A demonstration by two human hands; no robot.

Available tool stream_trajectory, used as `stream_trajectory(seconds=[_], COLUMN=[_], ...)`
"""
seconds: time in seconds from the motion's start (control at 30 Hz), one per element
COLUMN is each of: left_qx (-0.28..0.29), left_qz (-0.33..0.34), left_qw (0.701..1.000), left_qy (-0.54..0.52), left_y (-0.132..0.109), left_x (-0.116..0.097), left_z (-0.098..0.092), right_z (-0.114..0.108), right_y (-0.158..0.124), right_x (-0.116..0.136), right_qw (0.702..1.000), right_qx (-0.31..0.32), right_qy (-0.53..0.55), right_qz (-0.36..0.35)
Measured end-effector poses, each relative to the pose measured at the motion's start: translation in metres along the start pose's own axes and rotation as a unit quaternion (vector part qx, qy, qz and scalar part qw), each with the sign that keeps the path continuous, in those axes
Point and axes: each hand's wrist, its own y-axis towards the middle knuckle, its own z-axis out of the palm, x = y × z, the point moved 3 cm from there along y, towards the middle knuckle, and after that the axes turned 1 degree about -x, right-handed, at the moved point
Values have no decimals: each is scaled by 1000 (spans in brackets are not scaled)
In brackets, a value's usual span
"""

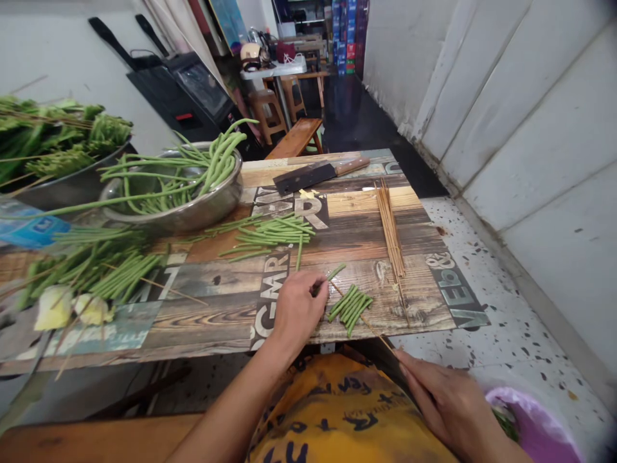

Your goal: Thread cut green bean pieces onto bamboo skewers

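My left hand point(299, 302) is closed at the table's near edge, its fingertips pinching a short green bean piece point(336, 272) by the tip of a thin wooden skewer. Several bean pieces point(351, 308) sit side by side on that skewer point(378, 334). My right hand point(441, 392) grips the skewer's other end, beyond the table edge. Behind my left hand lies a pile of cut beans point(277, 233). To the right is a bundle of bare skewers point(389, 228).
A cleaver point(321, 173) lies at the table's far side. On the left stand a metal bowl of long beans point(180, 215), a larger bowl of greens point(62, 186), filled skewers point(128, 270) and a plastic bottle point(31, 225). A purple-lined bin point(540, 427) is at lower right.
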Motion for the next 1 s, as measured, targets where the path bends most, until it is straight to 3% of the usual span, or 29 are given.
stream_trajectory(seconds=[0.27,0.63,1.0], left_qx=[20,19,73], left_qz=[13,43,41], left_qw=[1000,999,996], left_qy=[0,0,-17], left_y=[3,2,5], left_x=[-1,1,5], left_z=[-3,-3,-10], right_z=[4,8,13], right_y=[0,2,38], right_x=[-2,-2,2], right_qw=[1000,1000,998], right_qx=[-5,-3,44], right_qy=[26,-25,-41], right_qz=[8,-3,10])
